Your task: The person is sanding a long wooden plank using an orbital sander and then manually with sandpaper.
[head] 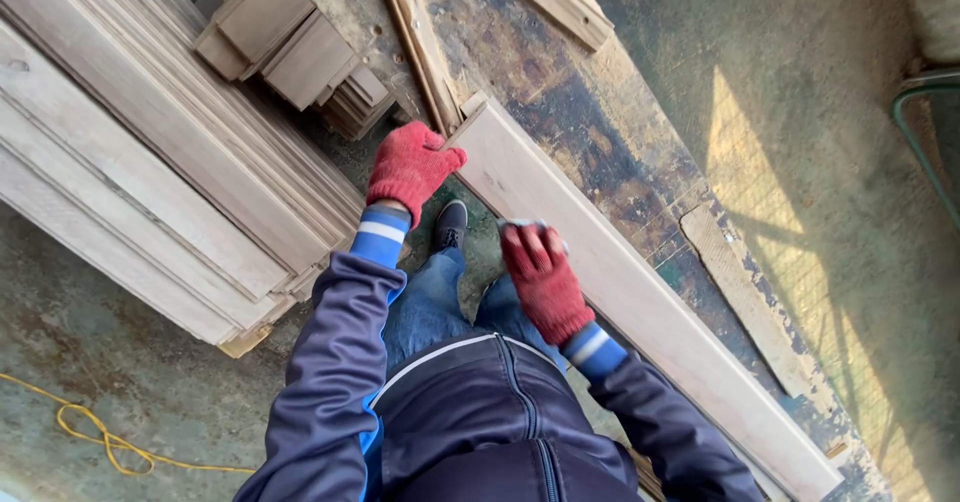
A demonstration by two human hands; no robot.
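A long pale wooden plank (640, 302) lies diagonally on a worn bench top, running from upper centre to lower right. My left hand (410, 167), in a red knit glove, grips the plank's far end at its near corner. My right hand (540, 277), also red-gloved, presses a small pale grey pad or block (520, 224) against the plank's near edge. Blue-striped cuffs and dark jacket sleeves lead back to my body. My jeans and one dark shoe (449, 226) show between the two arms.
A big stack of long pale boards (150, 192) fills the left side, with short offcuts (290, 47) piled above it. Thin wooden strips (420, 42) lean at the top. A yellow cord (110, 442) lies on the concrete floor at lower left. A green metal frame (925, 132) stands at right.
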